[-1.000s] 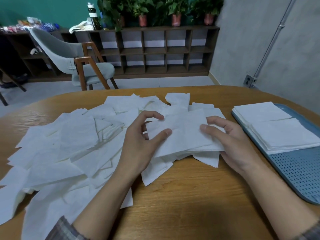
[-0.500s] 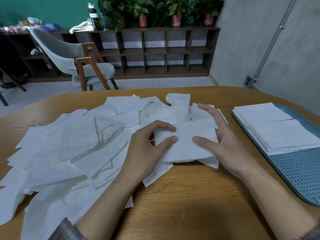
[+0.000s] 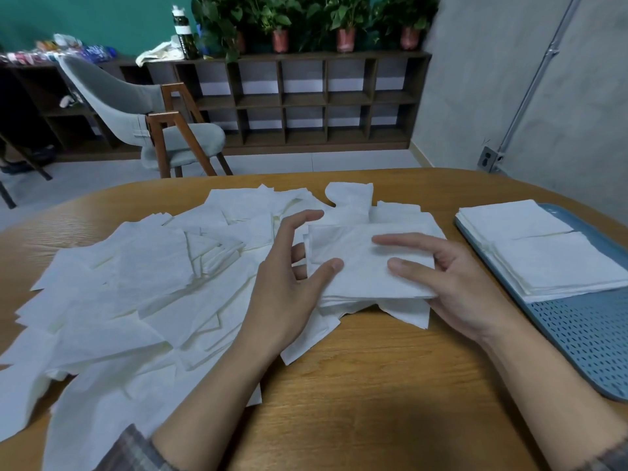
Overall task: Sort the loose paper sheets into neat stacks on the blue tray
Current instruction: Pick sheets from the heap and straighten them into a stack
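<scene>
Both hands pinch one small bundle of sheets (image 3: 360,263) between them, just above the table (image 3: 373,385). On my feed the left hand (image 3: 285,287) has its thumb pressed on the bundle's near left corner, with fingers showing behind the left edge; its index finger curves up free of the paper. The right hand (image 3: 455,283) clamps the right side, thumb on top near the lower edge, index finger lying flat across the upper face, the remaining fingers tucked beneath. The bundle sits roughly level, with a few ragged sheets sticking out under its near edge.

To the left, the loose pile (image 3: 136,283) sprawls across most of the tabletop, white sheets overlapping at all angles, some folded into triangles; it runs under the left forearm and reaches the bundle.

At the right edge lies the blue tray (image 3: 584,334), perforated, bearing two squared piles: a far stack (image 3: 509,219) and a near stack (image 3: 557,263), which touch each other; the tray's near part is bare. I see the right hand close to the tray but apart from it.

Beyond the table stand a grey chair (image 3: 136,107) with wooden legs, a dark shelf unit (image 3: 306,96), and potted plants (image 3: 346,22) along its top.
</scene>
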Demonstrator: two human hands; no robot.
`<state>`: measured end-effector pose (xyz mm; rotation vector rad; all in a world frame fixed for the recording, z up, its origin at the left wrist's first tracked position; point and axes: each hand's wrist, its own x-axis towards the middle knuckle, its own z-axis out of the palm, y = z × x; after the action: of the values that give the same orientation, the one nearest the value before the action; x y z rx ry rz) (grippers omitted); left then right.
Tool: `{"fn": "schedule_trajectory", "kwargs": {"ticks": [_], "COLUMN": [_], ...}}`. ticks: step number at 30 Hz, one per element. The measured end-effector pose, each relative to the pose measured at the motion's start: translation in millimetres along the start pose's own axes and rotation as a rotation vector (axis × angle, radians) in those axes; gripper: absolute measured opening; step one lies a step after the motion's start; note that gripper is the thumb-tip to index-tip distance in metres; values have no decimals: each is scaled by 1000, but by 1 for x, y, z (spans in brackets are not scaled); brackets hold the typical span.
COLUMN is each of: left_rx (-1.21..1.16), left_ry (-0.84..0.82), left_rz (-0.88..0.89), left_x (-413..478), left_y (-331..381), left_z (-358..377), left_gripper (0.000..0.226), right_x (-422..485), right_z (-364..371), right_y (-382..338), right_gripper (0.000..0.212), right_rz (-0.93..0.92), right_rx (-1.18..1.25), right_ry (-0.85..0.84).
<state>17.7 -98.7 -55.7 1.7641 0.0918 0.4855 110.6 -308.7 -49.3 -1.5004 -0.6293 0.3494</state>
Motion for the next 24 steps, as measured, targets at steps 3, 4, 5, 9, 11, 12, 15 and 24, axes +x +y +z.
{"fn": "schedule_trajectory", "kwargs": {"ticks": [3, 4, 5, 9, 11, 12, 15, 24], "left_rx": [187, 306, 414, 665, 698, 704, 716, 493], "left_ry": [33, 31, 1, -242, -248, -235, -188, -97], "left_rz": [148, 219, 275, 287, 298, 303, 333, 253], "left_x": [-2, -1, -1, -1, 0, 0, 0, -1], "left_y": [-6, -11, -15, -28, -33, -34, -34, -26], "left_z": [3, 4, 4, 5, 6, 7, 12, 11], "left_gripper": [64, 60, 52, 29, 29, 29, 20, 10], "right_x": [2, 2, 3, 5, 5, 4, 5, 4], "right_z": [-3, -4, -5, -8, -6, -5, -4, -2], "right_y": [6, 5, 4, 8, 9, 9, 10, 9], "right_gripper": [32, 34, 35, 38, 37, 37, 38, 38], "right_rz": [-34, -46, -55, -67, -67, -71, -75, -87], "right_rx": [-255, -273, -277, -282, -284, -286, -284, -303], "right_ry": [156, 218, 274, 391, 401, 405, 404, 357]}}
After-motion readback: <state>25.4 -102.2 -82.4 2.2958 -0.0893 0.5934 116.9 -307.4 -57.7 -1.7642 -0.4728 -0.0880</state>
